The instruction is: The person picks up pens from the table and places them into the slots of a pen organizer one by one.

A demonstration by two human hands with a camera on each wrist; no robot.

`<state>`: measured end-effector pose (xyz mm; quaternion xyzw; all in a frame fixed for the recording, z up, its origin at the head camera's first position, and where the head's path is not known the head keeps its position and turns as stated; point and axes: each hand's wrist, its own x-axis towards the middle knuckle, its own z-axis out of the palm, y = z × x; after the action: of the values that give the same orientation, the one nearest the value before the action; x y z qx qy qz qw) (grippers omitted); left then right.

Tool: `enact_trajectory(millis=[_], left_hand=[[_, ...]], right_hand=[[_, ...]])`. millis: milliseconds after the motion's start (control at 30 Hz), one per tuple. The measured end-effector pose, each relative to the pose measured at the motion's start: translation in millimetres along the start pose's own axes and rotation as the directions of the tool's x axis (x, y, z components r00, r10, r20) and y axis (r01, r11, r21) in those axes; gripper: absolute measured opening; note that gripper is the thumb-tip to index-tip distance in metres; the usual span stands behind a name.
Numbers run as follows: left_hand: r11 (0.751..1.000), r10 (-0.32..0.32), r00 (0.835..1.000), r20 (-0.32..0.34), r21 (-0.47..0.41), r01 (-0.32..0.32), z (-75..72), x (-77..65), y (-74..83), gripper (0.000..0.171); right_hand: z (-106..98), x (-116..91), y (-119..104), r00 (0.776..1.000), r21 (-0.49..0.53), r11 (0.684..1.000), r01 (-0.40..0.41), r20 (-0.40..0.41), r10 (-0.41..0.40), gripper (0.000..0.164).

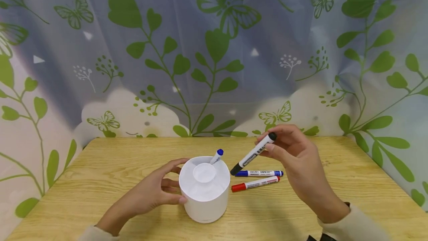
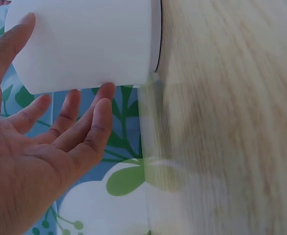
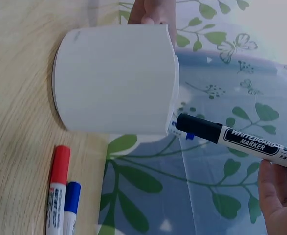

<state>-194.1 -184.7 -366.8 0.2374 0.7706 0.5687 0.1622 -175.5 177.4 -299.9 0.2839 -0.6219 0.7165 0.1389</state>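
Observation:
A white round pen holder [image 1: 207, 207] stands on the table, with a small round cup in the middle of its top. My left hand [image 1: 155, 189] holds it from the left side, thumb at the front and fingers spread round toward the back. Inside the holder, a blue-capped marker [image 1: 217, 156] leans with its end above the rim. My right hand [image 1: 297, 163] pinches a black whiteboard marker [image 1: 254, 153] between thumb and fingers. This marker tilts, its black cap [image 3: 199, 128] pointing down toward the holder's right rim, apart from the table.
Right of the holder, a blue marker [image 1: 259, 173] and a red marker [image 1: 255, 184] lie side by side on the wooden table [image 1: 133, 155]. A curtain [image 1: 240, 96] with green leaves and butterflies hangs behind the table's far edge.

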Motion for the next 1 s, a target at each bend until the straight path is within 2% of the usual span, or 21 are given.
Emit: enact_trajectory(millis=[167,433,733,1000], left_hand=[[1.000,-0.022,1.000,0.002,-0.010,0.022,-2.0,-0.4,0.6,0.094],[0.999,-0.041,0.999,0.000,0.022,0.041,-2.9,-0.3,1.1,0.097],[0.997,-0.007,1.000,-0.006,0.075,0.007,0.4,1.3,-0.5,0.096],[0.995,0.005,1.000,-0.013,0.096,-0.003,2.4,0.8,-0.7,0.097]], right_hand=[[13,-1,1,0.999,-0.021,1.000,0.009,0.045,-0.008,0.025],[24,-3,12,0.994,-0.098,0.993,-0.071,0.075,0.079,0.021],[35,-6,32,0.988,-0.131,0.990,-0.059,0.136,0.077,0.023],[42,-10,46,0.980,-0.145,0.984,-0.107,0.155,0.129,0.024]])
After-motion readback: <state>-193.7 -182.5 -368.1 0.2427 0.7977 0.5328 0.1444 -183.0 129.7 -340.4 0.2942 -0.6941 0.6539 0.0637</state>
